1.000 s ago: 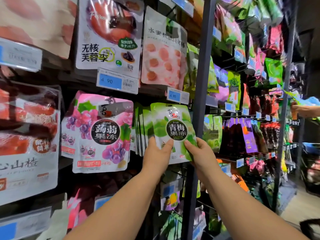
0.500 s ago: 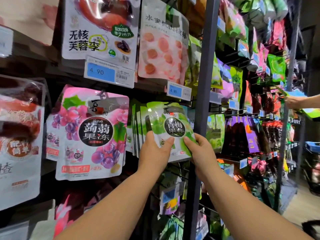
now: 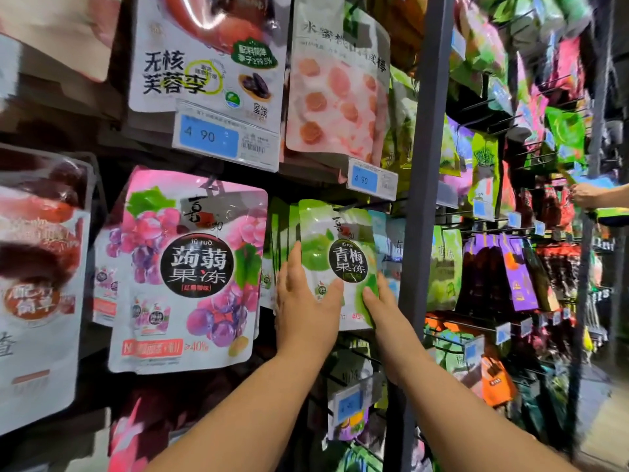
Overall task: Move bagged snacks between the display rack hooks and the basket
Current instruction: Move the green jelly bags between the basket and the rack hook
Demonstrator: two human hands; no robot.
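A green plum-jelly bag (image 3: 340, 229) hangs at the front of a row of like green bags (image 3: 279, 229) on the display rack, its top at a hook under a price tag (image 3: 371, 180). My left hand (image 3: 303, 315) holds its lower left side, fingers pointing up along the edge and thumb across the front. My right hand (image 3: 383, 311) pinches the lower right corner, thumb on the front, fingers hidden behind. No basket is in view.
A large pink grape-jelly bag (image 3: 190, 267) hangs just left of the green row. A dark upright post (image 3: 422, 199) stands right beside my right hand. Further hooks of snack bags fill the rack to the right, where another person's hand (image 3: 585, 195) reaches in.
The green bag has gone up and back toward the row on the hook. My left hand's fingers have slid higher along its left edge. The view has shifted left and closer.
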